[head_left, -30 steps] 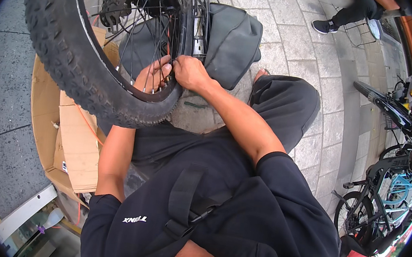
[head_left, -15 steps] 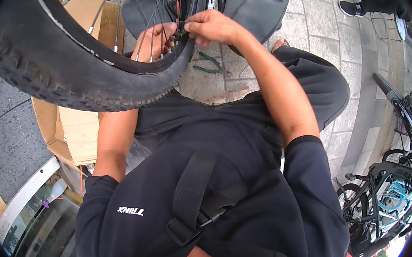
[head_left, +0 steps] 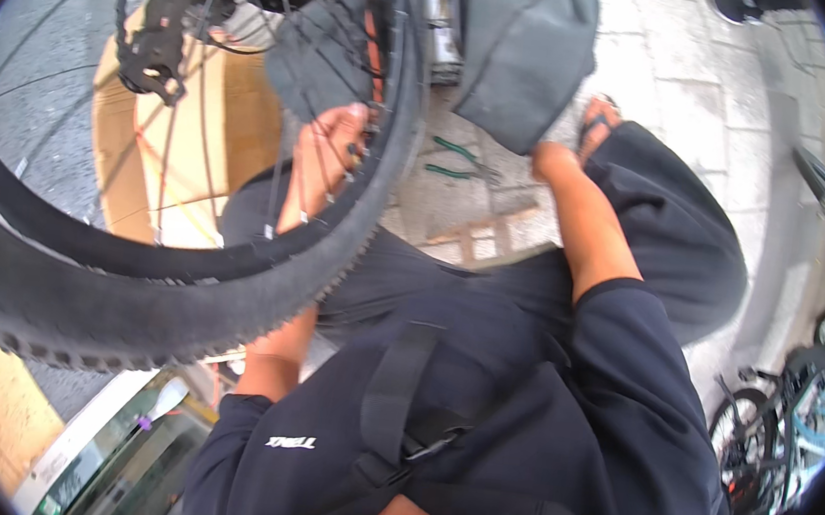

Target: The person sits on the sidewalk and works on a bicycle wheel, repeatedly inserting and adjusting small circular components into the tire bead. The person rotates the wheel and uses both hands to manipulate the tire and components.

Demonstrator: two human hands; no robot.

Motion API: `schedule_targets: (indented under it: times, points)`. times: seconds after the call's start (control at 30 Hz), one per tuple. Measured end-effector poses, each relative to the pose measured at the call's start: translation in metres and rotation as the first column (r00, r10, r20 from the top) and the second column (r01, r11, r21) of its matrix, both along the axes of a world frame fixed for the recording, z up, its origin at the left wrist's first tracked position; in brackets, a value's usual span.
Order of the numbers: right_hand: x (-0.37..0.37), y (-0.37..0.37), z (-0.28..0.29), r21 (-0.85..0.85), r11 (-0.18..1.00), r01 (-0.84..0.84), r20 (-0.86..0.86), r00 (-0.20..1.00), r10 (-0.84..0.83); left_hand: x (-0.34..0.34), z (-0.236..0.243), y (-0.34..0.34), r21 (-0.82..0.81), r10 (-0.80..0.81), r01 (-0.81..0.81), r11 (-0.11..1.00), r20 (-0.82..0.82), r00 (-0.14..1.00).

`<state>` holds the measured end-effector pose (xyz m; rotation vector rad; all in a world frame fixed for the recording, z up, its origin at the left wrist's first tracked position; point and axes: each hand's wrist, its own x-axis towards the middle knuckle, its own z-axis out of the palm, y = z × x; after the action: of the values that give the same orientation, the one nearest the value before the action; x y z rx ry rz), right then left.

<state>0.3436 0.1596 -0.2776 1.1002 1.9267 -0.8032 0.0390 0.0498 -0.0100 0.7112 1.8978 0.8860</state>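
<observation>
A bicycle wheel with a knobbly black tyre fills the upper left. Behind its spokes, close to the inside of the rim, is my left hand. Its fingers are curled together beside a small dark and brass-coloured piece; what they pinch cannot be made out. My right arm reaches forward to the lower edge of a grey bag-like flap, which hides that hand's fingers; only the wrist and edge of the hand show. Between my arms, green-handled pliers lie on the paving.
Cardboard lies beyond the spokes, near a dark derailleur. A silver cylindrical part stands beside the tyre. My sandalled foot rests right of the flap. Parked bicycles line the right side; another person's shoe shows at top right.
My right hand has left the wheel's rim and moved right, to the grey flap. My left hand stays at the rim. The view has shifted, showing more of the wheel and hub.
</observation>
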Motion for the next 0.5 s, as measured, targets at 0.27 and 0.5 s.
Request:
schedule_targets:
  times: [0.27,0.5]
  points:
    - [0.012,-0.010,-0.066,-0.070,0.648,0.759,0.051,0.651,-0.757,0.000,-0.006,-0.003,-0.004,0.117,-0.118,0.993,0.130,0.985]
    - [0.019,-0.030,-0.114,-0.107,0.516,0.850,0.014,0.521,-0.854,0.000,-0.008,0.000,0.096,0.308,-0.359,0.928,0.342,0.888]
